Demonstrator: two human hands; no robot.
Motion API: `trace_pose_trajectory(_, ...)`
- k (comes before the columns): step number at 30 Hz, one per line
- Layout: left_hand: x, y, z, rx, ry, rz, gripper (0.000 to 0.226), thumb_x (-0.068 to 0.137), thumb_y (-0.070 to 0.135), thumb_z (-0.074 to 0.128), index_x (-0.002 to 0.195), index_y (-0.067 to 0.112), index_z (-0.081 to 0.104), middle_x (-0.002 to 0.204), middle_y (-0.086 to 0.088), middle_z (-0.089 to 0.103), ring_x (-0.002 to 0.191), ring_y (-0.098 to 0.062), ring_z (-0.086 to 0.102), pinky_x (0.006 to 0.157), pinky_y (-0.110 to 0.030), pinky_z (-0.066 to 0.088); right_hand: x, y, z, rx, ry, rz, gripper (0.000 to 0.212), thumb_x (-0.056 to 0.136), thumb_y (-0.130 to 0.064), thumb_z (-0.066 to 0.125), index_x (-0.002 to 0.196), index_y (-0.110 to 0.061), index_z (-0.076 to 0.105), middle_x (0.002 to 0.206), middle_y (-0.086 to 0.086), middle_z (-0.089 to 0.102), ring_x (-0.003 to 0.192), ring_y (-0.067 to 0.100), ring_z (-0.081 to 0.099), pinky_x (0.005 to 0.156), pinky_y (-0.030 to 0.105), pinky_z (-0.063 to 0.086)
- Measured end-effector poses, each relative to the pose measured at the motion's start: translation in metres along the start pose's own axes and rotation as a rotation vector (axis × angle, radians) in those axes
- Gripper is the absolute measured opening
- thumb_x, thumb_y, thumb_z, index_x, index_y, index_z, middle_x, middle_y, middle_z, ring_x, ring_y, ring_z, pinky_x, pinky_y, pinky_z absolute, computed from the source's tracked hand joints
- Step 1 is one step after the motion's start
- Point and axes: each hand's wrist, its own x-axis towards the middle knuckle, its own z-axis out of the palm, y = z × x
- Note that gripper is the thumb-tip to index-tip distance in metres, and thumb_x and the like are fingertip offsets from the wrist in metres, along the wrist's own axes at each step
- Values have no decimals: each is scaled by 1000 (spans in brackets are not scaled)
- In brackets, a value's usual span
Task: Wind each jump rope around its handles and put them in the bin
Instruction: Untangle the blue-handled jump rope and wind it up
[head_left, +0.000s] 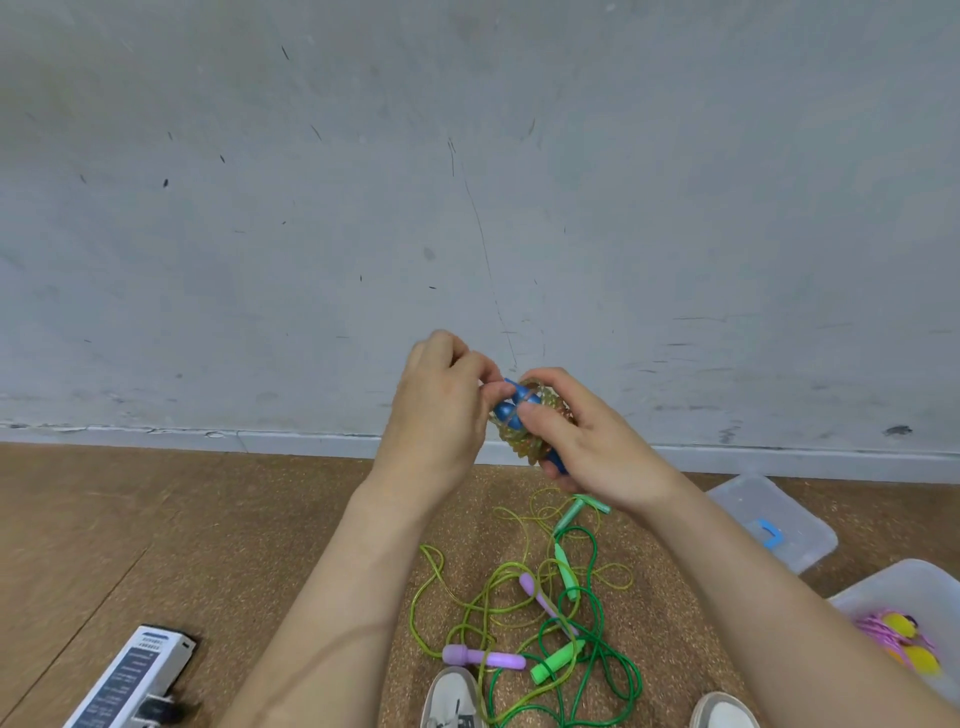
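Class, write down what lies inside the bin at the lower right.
Inside the bin lies a wound pink rope with yellow handles. The rest of the bin is cut off by the frame edge, so anything else there is unseen.

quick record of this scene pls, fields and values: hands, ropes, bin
left hand: pinches the blue rope near its handle tops
right hand: grips the wound part of the same rope
blue rope: cord coiled round both handles, held above the floor
floor: loose tangled ropes, among them a purple handle and a green handle
bin: to the right, holds a wound pink rope with yellow handles
lid: on the floor beyond the bin
left to do: floor ropes not yet wound
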Motion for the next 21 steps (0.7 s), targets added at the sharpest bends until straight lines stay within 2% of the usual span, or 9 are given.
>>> trace_pose_trajectory(2, -3, 0, 7, 151, -94, 11, 16, 93, 24, 57, 90, 9, 63, 88, -5, 45, 85, -30, 49, 71, -34, 35, 0, 4, 4, -247, 97, -42, 17, 95, -44, 49, 110, -35, 50, 63, -6, 56, 58, 17, 53, 56, 31, 44)
trace_pose_trajectory(5, -8, 12, 16, 250, -268, -70, 21, 98, 23, 42, 103, 8, 56, 100, -11, 53, 95, -33, 51, 79, -41, 36, -4, 7, 11, -593, 248, -22, 36, 95, -59, 36, 126, -41, 39, 85, 2, 66, 87, 31, 60, 71, 39, 45)
trace_pose_trajectory(8, -10, 17, 21, 107, -307, -201, 28, 101, 27, 35, 105, 8, 56, 103, -12, 60, 97, -32, 55, 78, -39, 37, -6, 11, 11, -697, 297, 2, 43, 96, -59, 32, 137, -45, 31, 99, 7, 68, 99, 36, 61, 75, 40, 44)
trace_pose_trajectory(12, -15, 10, 22, -117, -331, -312, 25, 100, 31, 43, 98, 12, 59, 93, -7, 68, 89, -27, 60, 74, -38, 45, -5, 17, 11, -756, 279, -17, 38, 98, -53, 33, 135, -44, 36, 104, 7, 69, 102, 35, 60, 79, 40, 48)
trace_pose_trajectory(14, -17, 6, 24, -278, -292, -397, 21, 96, 29, 51, 89, 14, 63, 81, -4, 69, 78, -23, 64, 71, -36, 49, -2, 17, 12, -646, 220, 15, 35, 98, -50, 37, 132, -40, 42, 94, 4, 67, 93, 31, 62, 75, 37, 47)
trace_pose_trajectory(16, -18, 6, 24, -585, -232, -578, 20, 93, 23, 58, 80, 11, 67, 68, -3, 68, 63, -17, 63, 63, -29, 49, 0, 14, 11, -225, 111, 169, 29, 99, -47, 41, 124, -37, 49, 75, 1, 56, 63, 20, 55, 60, 29, 42)
trace_pose_trajectory(17, -19, 5, 24, -693, -195, -663, 21, 91, 21, 60, 76, 9, 69, 63, -3, 67, 57, -14, 61, 59, -25, 47, 0, 11, 10, -19, 49, 268, 25, 99, -47, 41, 119, -38, 51, 71, 4, 50, 54, 16, 48, 54, 25, 37)
trace_pose_trajectory(18, -19, 5, 26, -744, -169, -724, 22, 90, 19, 62, 73, 8, 69, 59, -3, 65, 53, -13, 59, 55, -21, 44, 1, 12, 10, 80, 10, 318, 22, 99, -47, 41, 116, -39, 52, 69, 6, 47, 52, 15, 44, 51, 23, 35)
trace_pose_trajectory(21, -20, 5, 31, -854, -123, -869, 21, 85, 17, 69, 67, 7, 67, 55, -5, 63, 48, -13, 55, 45, -16, 40, 5, 20, 16, -126, 54, 195, 22, 98, -45, 42, 118, -39, 49, 62, -4, 53, 55, 17, 49, 56, 30, 40)
